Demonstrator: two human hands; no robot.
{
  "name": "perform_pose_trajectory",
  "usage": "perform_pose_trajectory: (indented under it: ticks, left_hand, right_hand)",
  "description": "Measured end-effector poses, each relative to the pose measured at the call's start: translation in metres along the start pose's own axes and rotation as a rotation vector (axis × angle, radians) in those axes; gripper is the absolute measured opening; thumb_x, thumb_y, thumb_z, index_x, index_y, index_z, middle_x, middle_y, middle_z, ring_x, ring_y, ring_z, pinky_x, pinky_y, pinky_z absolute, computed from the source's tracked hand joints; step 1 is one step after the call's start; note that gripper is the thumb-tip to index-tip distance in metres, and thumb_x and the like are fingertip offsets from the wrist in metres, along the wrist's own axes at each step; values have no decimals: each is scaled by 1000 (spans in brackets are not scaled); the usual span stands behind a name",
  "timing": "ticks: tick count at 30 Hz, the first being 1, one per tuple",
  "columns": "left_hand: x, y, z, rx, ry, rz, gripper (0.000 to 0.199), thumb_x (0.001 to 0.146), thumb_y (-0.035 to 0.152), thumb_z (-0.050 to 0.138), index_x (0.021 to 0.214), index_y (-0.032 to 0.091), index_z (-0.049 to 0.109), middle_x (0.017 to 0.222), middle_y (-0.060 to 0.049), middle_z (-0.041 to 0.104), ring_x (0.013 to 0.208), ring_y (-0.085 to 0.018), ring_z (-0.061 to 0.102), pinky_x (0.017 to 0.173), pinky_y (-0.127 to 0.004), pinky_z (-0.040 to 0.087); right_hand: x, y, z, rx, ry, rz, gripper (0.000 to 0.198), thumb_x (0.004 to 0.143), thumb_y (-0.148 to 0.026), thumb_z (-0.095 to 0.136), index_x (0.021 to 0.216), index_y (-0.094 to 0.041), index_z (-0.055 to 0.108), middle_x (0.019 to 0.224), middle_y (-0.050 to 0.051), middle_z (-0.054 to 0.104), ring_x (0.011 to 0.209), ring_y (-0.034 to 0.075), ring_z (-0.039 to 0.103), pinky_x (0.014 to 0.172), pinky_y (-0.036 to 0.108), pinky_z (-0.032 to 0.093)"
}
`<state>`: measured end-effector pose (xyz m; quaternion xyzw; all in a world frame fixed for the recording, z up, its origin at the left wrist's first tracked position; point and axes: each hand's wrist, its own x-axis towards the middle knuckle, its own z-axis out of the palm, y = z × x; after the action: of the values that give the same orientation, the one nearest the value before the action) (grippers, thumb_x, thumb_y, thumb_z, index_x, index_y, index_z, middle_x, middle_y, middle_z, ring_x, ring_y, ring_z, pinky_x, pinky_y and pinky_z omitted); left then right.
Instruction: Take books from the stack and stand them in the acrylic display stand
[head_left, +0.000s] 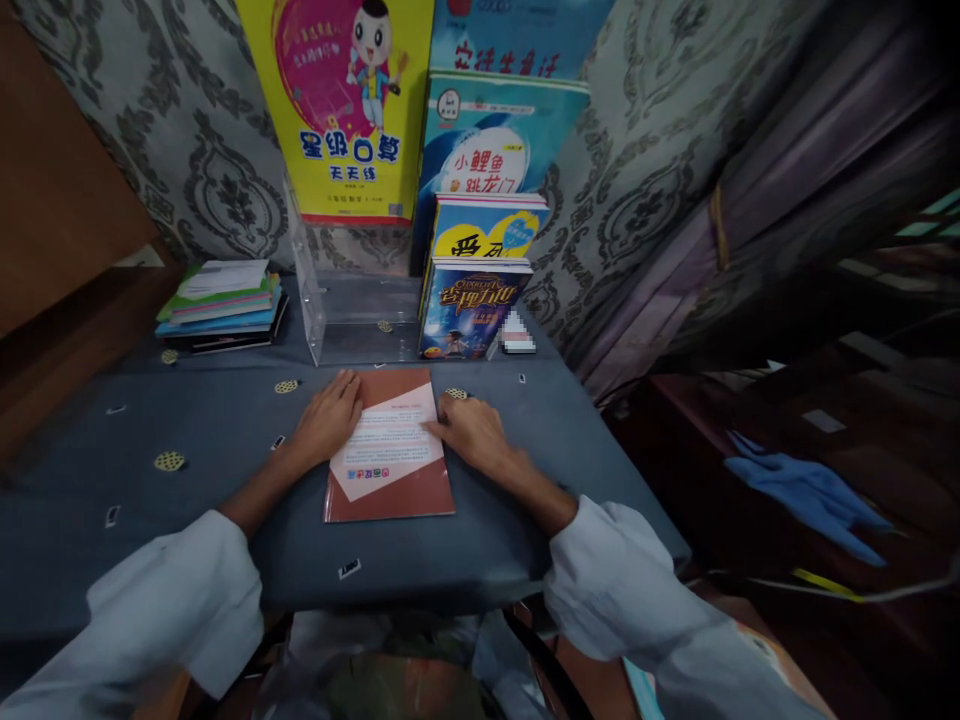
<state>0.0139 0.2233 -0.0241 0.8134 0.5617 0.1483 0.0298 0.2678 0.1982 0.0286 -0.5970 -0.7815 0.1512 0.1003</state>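
Observation:
A thin reddish-brown booklet (pixel 390 500) lies flat on the cloth-covered desk, with a slanted pale panel of print that appears upside down. My left hand (pixel 328 420) rests along its upper left edge, fingers stretched out and close together. On the opposite side, my right hand (pixel 476 430) lies at the right edge; its thumb reaches onto the cover while the other fingers bend loosely beside the booklet. Neither hand lifts it. Behind the booklet stands a clear plastic book rack (pixel 311 310), its right part filled with upright books, including a dark blue one (pixel 471 312) in front.
A stack of books and papers (pixel 221 305) sits at the back left. A tall yellow workbook (pixel 352 180) stands in the rack's rear left. Patterned curtain (pixel 232 170) hangs behind. The desk's right edge (pixel 622 440) drops toward a dark area with a blue cloth (pixel 802 490).

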Motion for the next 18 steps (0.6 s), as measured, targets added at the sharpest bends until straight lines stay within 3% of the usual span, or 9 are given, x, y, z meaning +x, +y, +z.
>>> perform_pose_trajectory:
  ticks: [3, 8, 13, 18]
  left_hand:
    - [-2, -3, 8, 9, 64, 22, 53, 100, 29, 32, 145, 6, 48, 153, -21, 49, 147, -31, 40, 120, -51, 34]
    - [-4, -3, 9, 20, 77, 35, 53, 99, 27, 32, 144, 6, 50, 152, -20, 50, 145, -31, 43, 119, -52, 35]
    - [-4, -3, 7, 27, 74, 41, 52, 98, 27, 35, 145, 9, 50, 152, -19, 51, 145, -31, 44, 120, -51, 35]
    - [-3, -2, 7, 21, 55, 32, 53, 100, 28, 33, 146, 7, 48, 153, -20, 49, 146, -31, 43, 120, -51, 33]
  right_hand:
    - [3, -18, 0, -163, 48, -121, 24, 98, -35, 58, 113, -18, 66, 107, 17, 76, 104, 32, 72, 84, 41, 57]
    - [31, -47, 36, -59, -4, -513, 43, 101, -21, 43, 142, -9, 51, 151, 20, 51, 143, 27, 46, 116, 44, 40]
    - [52, -41, 64, -16, -19, -529, 53, 104, -26, 35, 151, -3, 41, 159, 22, 38, 152, 28, 30, 125, 51, 26]
    - [53, 3, 51, -22, 34, -398, 52, 105, -31, 37, 150, -7, 44, 159, 21, 40, 152, 28, 31, 124, 54, 24]
